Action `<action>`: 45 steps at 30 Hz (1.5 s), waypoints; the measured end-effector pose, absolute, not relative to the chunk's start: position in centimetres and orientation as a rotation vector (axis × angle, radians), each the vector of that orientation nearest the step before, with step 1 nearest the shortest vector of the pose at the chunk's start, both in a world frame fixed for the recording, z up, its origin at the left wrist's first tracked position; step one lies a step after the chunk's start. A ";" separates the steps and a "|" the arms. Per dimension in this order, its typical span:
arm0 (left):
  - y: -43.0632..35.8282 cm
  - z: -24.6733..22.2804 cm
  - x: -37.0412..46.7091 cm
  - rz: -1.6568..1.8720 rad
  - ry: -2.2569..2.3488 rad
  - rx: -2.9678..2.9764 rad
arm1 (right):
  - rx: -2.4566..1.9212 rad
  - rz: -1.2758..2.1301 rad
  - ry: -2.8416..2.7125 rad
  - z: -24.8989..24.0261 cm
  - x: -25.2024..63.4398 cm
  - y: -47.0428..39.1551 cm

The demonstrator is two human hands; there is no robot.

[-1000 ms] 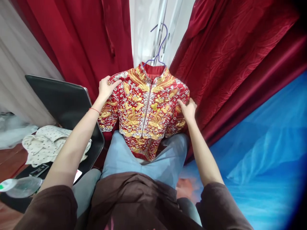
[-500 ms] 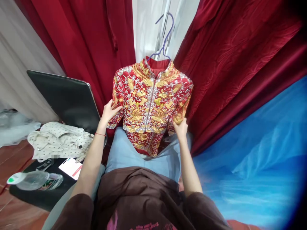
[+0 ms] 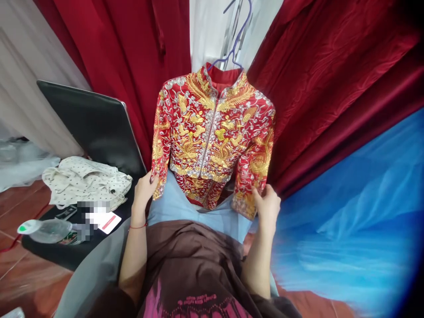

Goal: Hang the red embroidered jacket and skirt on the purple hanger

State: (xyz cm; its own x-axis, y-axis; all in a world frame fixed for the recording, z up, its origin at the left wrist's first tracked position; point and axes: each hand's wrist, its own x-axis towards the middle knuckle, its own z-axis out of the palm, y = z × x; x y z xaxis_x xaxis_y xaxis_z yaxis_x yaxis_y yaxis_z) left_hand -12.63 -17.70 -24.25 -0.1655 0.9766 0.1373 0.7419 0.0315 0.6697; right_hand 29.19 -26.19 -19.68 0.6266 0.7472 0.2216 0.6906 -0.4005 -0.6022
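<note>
A red jacket (image 3: 212,128) with gold and silver embroidery hangs upright from a purple hanger (image 3: 236,42) in front of my lap. Its front is closed down the middle, and more red embroidered cloth (image 3: 198,190) shows below its hem. My left hand (image 3: 144,191) pinches the outer edge of the sleeve on the left, near its cuff. On the other side, my right hand (image 3: 267,204) grips the right sleeve just above its cuff, fingers partly behind the cloth. Both sleeves hang down beside the jacket's body.
At the left, a black chair (image 3: 92,123) holds a white dotted cloth (image 3: 88,181), a plastic bottle (image 3: 49,230) and a white card or phone (image 3: 107,221). Dark red curtains (image 3: 331,88) hang behind and to both sides. Blue fabric (image 3: 347,229) spreads at the right.
Both my hands have moved down the sleeves towards the cuffs, and the sleeves now hang straighter. The jacket and hanger sit slightly higher and further right in view.
</note>
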 end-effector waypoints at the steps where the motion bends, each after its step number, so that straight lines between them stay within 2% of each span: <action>1: -18.4 -24.2 -12.9 0.937 1.948 1.721 | -2.217 0.067 -1.084 -19.2 29.1 -26.6; 5: -19.3 -24.3 -13.8 1.133 1.890 1.642 | -2.324 0.097 -0.991 -18.8 28.6 -26.9; 8: -19.2 -24.5 -13.9 1.196 1.863 1.585 | -2.244 0.119 -0.988 -19.2 28.7 -26.9; 15: -19.2 -24.8 -12.9 1.455 1.387 1.065 | -2.014 -0.217 -0.962 -19.2 29.8 -27.8; 18: -19.3 -24.8 -12.9 1.458 1.311 0.970 | -1.965 -0.097 -0.929 -19.1 29.8 -27.8; 24: -19.4 -24.8 -12.9 1.428 1.205 0.869 | -1.512 0.524 -0.820 -18.8 28.4 -27.1; 26: -19.5 -24.5 -12.8 1.364 1.183 0.872 | -1.417 0.619 -0.787 -18.6 28.0 -27.1; 32: -19.7 -24.1 -12.2 1.207 1.076 0.938 | -1.343 0.756 -0.753 -18.5 27.9 -27.2; 40: -19.5 -24.8 -12.5 1.187 1.054 0.948 | -1.178 0.770 -0.712 -19.1 27.5 -26.3; 45: -19.3 -25.6 -12.6 1.185 1.105 0.939 | -1.229 0.777 -0.714 -19.4 28.3 -26.6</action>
